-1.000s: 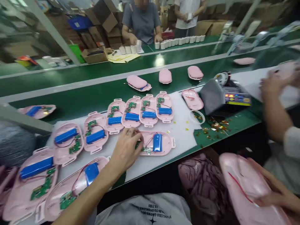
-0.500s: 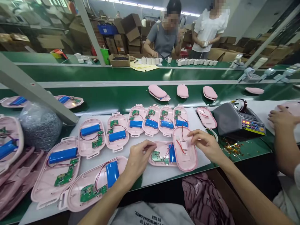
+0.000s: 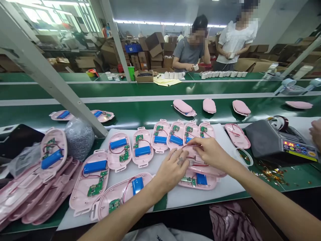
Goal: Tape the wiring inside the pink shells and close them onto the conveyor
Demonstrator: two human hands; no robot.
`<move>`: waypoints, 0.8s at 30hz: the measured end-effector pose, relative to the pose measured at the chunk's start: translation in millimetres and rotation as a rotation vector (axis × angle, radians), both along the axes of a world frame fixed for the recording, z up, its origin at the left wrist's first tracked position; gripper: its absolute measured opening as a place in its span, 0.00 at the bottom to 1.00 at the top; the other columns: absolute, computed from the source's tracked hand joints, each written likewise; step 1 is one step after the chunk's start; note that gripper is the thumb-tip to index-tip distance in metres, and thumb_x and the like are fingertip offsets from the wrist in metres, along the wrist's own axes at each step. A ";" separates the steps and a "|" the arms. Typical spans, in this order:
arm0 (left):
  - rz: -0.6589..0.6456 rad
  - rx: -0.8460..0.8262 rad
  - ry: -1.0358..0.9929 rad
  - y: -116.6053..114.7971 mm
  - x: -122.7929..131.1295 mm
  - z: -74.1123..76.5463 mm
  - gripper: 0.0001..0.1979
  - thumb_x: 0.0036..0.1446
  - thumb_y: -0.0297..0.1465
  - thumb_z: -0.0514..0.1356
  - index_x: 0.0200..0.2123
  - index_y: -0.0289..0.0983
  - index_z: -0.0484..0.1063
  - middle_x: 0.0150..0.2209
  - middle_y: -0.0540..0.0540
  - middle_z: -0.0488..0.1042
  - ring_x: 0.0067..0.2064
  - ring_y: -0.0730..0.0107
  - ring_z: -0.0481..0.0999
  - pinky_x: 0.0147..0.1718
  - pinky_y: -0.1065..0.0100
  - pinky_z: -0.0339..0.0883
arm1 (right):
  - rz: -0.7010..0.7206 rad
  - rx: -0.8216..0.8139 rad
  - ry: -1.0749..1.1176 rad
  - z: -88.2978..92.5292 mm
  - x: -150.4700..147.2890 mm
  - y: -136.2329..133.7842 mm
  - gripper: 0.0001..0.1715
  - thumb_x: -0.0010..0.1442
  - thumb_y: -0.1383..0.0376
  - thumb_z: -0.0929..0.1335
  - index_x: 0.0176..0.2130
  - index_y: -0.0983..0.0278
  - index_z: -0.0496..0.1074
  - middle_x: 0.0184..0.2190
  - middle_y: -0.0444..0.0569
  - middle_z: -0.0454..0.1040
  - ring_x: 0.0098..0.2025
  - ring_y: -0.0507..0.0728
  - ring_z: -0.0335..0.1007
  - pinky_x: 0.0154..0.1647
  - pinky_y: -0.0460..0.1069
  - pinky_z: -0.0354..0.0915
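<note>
My left hand (image 3: pixel 173 170) and my right hand (image 3: pixel 209 152) meet over a pink shell cover (image 3: pixel 213 169) with thin red wires. The cover lies tilted on top of a pink base half (image 3: pixel 198 180) that carries a green circuit board and a blue battery. Fingers of both hands pinch at the cover's near end and the wires. All this rests on a white foam sheet (image 3: pixel 225 137). Several more open pink halves (image 3: pixel 141 150) with boards and batteries lie in rows on the sheet.
A grey tape dispenser (image 3: pixel 278 140) with a lit panel stands at right, yellow scraps before it. A stack of pink shells (image 3: pixel 30 194) and a grey bag (image 3: pixel 79 137) sit left. Closed pink cases (image 3: pixel 184 107) ride the green belt. Two people work across the line; another hand (image 3: pixel 316 132) shows far right.
My right hand brought a pink cover from my lap onto the base half. Both hands now work together on it. The view has tilted up.
</note>
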State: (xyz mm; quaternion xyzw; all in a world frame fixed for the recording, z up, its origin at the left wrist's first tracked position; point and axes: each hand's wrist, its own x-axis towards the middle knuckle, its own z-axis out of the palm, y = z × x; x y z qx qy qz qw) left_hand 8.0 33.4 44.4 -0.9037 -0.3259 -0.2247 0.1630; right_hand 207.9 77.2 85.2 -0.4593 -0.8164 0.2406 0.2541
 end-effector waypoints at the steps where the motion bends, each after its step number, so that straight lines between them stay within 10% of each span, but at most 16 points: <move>1: 0.021 -0.014 0.000 -0.4 0.4 -1.0 0.08 0.63 0.20 0.52 0.35 0.33 0.68 0.53 0.37 0.72 0.52 0.59 0.72 0.54 0.57 0.66 | -0.027 0.031 -0.002 -1.2 -4.4 -1.3 0.19 0.59 0.75 0.61 0.43 0.60 0.74 0.41 0.44 0.79 0.42 0.53 0.76 0.45 0.49 0.69; 11: -0.199 -0.575 -0.383 -1.3 0.5 -6.9 0.05 0.64 0.25 0.56 0.37 0.38 0.70 0.37 0.48 0.75 0.41 0.67 0.72 0.43 0.66 0.66 | -0.111 0.425 -0.038 -16.0 -14.5 -3.1 0.21 0.60 0.77 0.60 0.45 0.63 0.74 0.41 0.46 0.79 0.43 0.55 0.75 0.43 0.49 0.68; 17: 0.100 -0.537 -0.876 -1.0 2.5 -22.0 0.07 0.58 0.22 0.61 0.35 0.39 0.75 0.38 0.47 0.70 0.42 0.65 0.70 0.41 0.65 0.64 | 0.042 0.297 0.002 -14.4 -2.7 -6.1 0.19 0.64 0.74 0.60 0.45 0.59 0.75 0.41 0.41 0.79 0.42 0.52 0.76 0.41 0.47 0.68; 24: 0.043 -0.712 -1.076 9.2 6.3 -25.4 0.05 0.56 0.24 0.63 0.31 0.40 0.76 0.44 0.47 0.73 0.43 0.67 0.75 0.44 0.65 0.68 | 0.010 0.211 0.106 -18.9 -8.4 -9.0 0.16 0.66 0.68 0.61 0.45 0.57 0.75 0.39 0.41 0.80 0.39 0.51 0.76 0.41 0.47 0.68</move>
